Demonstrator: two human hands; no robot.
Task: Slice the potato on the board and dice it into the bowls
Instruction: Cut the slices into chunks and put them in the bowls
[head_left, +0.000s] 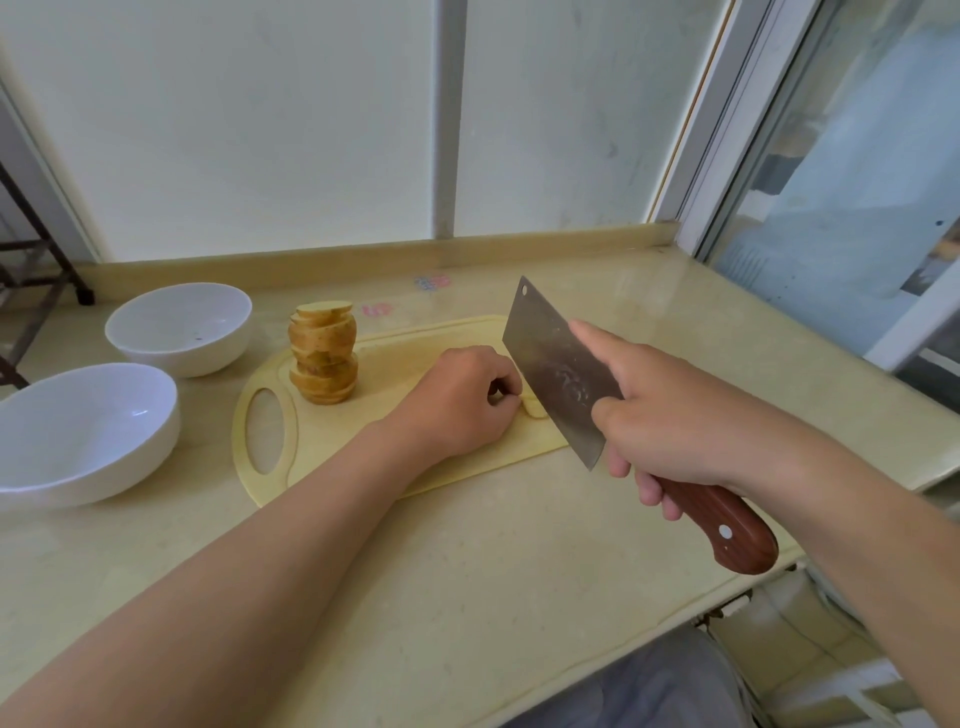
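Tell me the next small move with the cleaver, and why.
Probably bring the cleaver straight down through the pale slice that the left hand pins on the board. The right hand holds it poised beside those curled fingers, and the far bowl and near bowl hold no dice yet.

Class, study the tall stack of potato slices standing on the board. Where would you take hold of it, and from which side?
Pinch the top few slices of the stack by their skin edges, fingers coming down from above. The slices sit offset and the column looks wobbly, so a sideways grab low down would probably topple it onto the board.
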